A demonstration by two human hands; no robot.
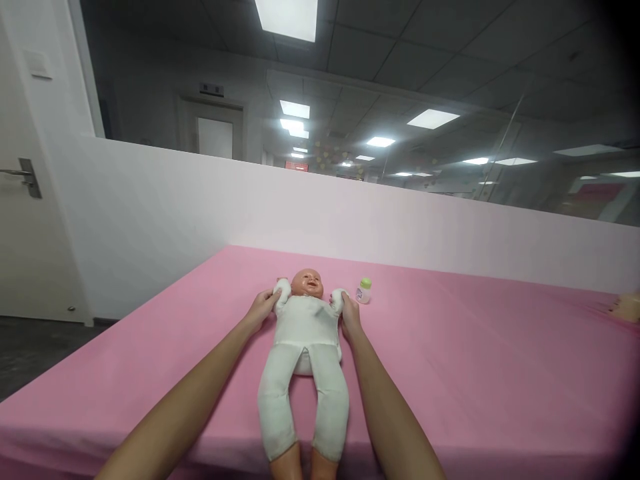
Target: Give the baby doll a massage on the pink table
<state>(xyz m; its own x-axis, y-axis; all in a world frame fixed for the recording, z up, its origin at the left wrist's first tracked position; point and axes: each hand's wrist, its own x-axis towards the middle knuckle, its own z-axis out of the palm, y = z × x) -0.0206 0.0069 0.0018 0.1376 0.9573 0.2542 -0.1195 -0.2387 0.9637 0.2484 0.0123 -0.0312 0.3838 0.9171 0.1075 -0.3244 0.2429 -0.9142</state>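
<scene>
A baby doll [307, 323] with a white cloth body lies on its back on the pink-covered table [450, 373], its head away from me and its feet at the near edge. Both its arms are bent up beside its head. My left hand [263, 309] is closed round the doll's arm on the left side. On the other side, my right hand [351, 316] grips the opposite arm, with some fingers hidden behind it. Just right of the doll's raised arm stands a small clear bottle [364, 291] with a green cap.
A low white wall [320, 213] with glass above it runs along the table's far side. At the far left is a door [35, 253] with a metal handle. Something skin-coloured [625, 308] rests at the table's right edge, partly cut off.
</scene>
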